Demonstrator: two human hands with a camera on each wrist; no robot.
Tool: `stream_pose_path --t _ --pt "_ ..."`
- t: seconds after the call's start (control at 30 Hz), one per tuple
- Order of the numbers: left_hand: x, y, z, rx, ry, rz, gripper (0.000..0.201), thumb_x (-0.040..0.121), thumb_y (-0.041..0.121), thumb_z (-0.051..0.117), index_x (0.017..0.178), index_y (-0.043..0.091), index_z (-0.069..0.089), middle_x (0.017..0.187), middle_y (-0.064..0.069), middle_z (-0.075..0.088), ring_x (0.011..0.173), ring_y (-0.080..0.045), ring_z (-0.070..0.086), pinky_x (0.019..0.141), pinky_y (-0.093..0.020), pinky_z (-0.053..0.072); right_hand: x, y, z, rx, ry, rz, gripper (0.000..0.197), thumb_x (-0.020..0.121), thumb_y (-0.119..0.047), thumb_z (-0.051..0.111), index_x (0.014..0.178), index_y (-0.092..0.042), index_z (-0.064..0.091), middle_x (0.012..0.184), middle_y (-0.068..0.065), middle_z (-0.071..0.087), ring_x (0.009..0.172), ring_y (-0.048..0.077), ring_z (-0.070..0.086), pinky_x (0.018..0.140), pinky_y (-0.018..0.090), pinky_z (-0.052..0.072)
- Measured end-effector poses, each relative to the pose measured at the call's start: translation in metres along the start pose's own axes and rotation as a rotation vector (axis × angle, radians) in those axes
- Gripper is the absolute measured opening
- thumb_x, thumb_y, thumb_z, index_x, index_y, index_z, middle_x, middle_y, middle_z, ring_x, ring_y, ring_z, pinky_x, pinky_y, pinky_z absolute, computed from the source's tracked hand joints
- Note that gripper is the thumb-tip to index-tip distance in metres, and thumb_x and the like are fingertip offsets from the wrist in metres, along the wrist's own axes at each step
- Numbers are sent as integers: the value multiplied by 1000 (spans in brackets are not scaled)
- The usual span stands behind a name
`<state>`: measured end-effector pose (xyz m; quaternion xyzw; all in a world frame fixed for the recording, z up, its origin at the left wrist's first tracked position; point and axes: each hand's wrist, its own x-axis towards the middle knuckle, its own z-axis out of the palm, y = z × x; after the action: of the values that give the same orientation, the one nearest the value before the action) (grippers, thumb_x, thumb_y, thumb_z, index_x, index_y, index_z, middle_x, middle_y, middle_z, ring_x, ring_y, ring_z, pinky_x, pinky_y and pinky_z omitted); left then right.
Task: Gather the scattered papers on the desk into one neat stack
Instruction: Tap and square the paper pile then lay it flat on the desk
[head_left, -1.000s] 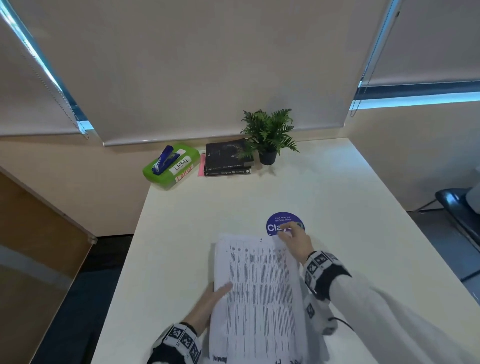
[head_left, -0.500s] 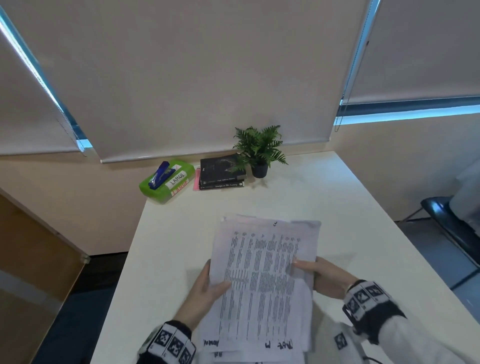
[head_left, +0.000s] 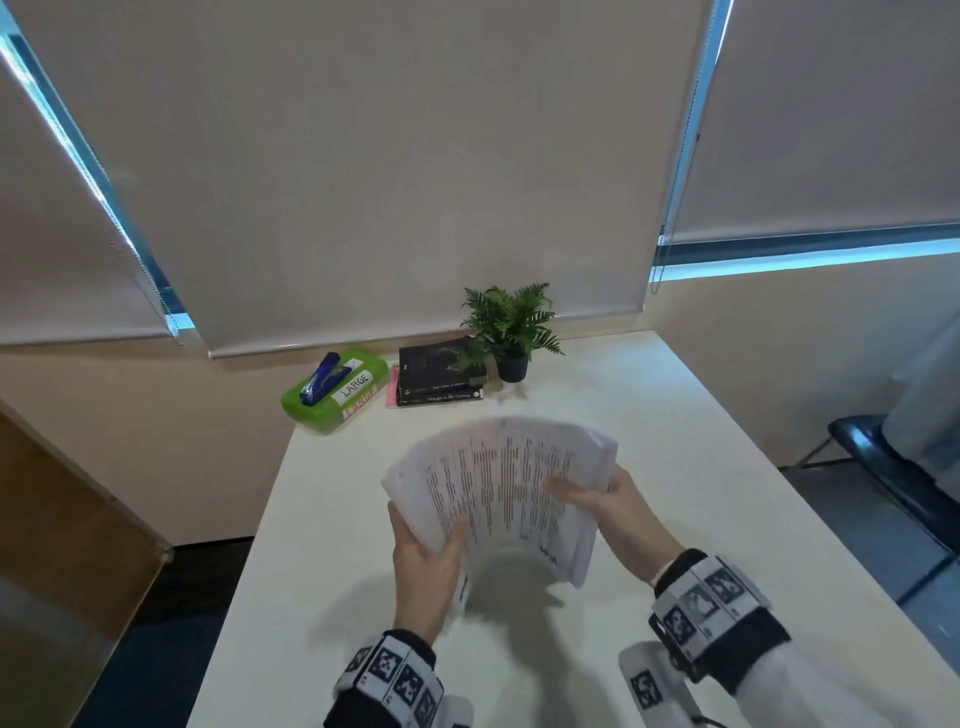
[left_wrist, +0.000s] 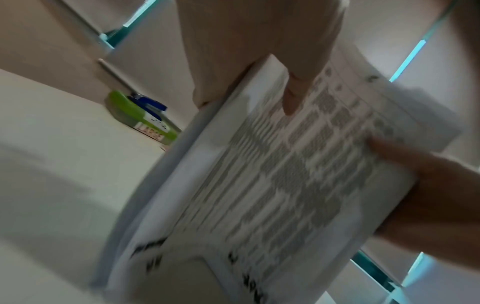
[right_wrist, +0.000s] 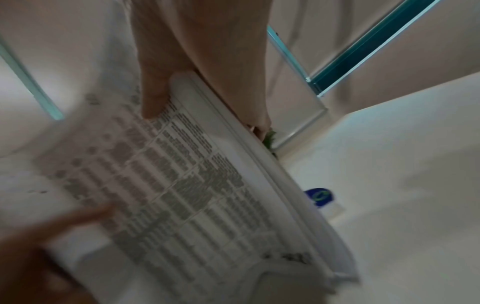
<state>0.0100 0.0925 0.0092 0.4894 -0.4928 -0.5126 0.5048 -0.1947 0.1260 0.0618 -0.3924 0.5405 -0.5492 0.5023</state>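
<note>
Overhead, a green box (head_left: 335, 389) with a blue stapler (head_left: 320, 378) sits far left on the white counter (head_left: 675, 467), then dark books (head_left: 439, 375) and a fern (head_left: 511, 325). Nearer, the left hand (head_left: 423, 558) grasps the papers (head_left: 498, 488), thumb on top, fingers beneath. The right hand (head_left: 613, 506) grasps the opposite edge likewise. Both hold the bowed sheaf above the counter.

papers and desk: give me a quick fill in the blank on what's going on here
1. The papers are held by ____ hands, left hand and right hand.
2. The papers are lifted off the ____.
3. The blue stapler lies on a ____ box.
4. The plant stands right of the black ____.

Missing words: both; desk; green; books
</note>
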Motion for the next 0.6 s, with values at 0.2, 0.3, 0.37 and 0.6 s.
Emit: stream_pose_path --t 0.2,0.3,0.37,0.6 --pt "22 6 -11 -30 -64 -5 67 78 0 71 129 26 35 128 -4 44 114 -19 48 90 -30 45 21 34 -9 80 109 42 64 72 4 76 125 -15 46 108 5 63 101 15 60 77 25 48" --pt "33 6 -15 -67 -60 -17 51 78 5 73 117 25 46 123 -4 54 112 -19 54 83 -23 49 29 33 -8 63 66 45 57 74 2 74 123 -10 48 101 5 67 96 19 64 74 24 49" --pt "35 7 -13 -87 -42 -34 30 83 4 68 103 23 55 110 -7 65 101 -21 62 73 -18 54 32 34 -8 -8 42 47 47 72 -16 77 115 -7 60 103 7 72 101 25 67 76 27 51" --pt "33 18 6 -164 57 47 24 88 11 63 109 20 58 101 4 68 94 -10 65 81 -27 53 31 21 14 68 90 -113 24 85 -13 67 109 -9 66 104 6 73 98 25 69 82 37 57"
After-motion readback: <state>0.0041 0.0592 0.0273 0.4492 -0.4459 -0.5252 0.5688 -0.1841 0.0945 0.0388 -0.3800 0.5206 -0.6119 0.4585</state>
